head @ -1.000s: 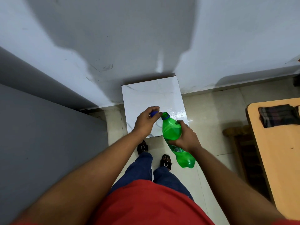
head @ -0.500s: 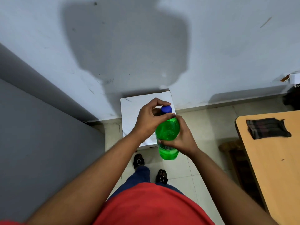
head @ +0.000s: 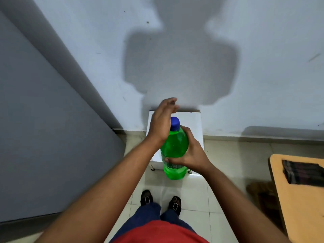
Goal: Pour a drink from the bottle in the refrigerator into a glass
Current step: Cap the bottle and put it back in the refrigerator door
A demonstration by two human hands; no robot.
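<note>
Green bottle (head: 174,146) with blue cap (head: 175,122) on, label mostly hidden under right hand (head: 190,154) gripping its middle, upright above white stool (head: 194,123); left hand (head: 161,122) loose-fingered beside cap, contact unclear.

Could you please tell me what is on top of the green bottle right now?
A blue cap sits on the neck of the green bottle. The left hand, fingers spread, covers the cap's left side, so its seating there is hidden. The right hand grips the bottle's body.
</note>
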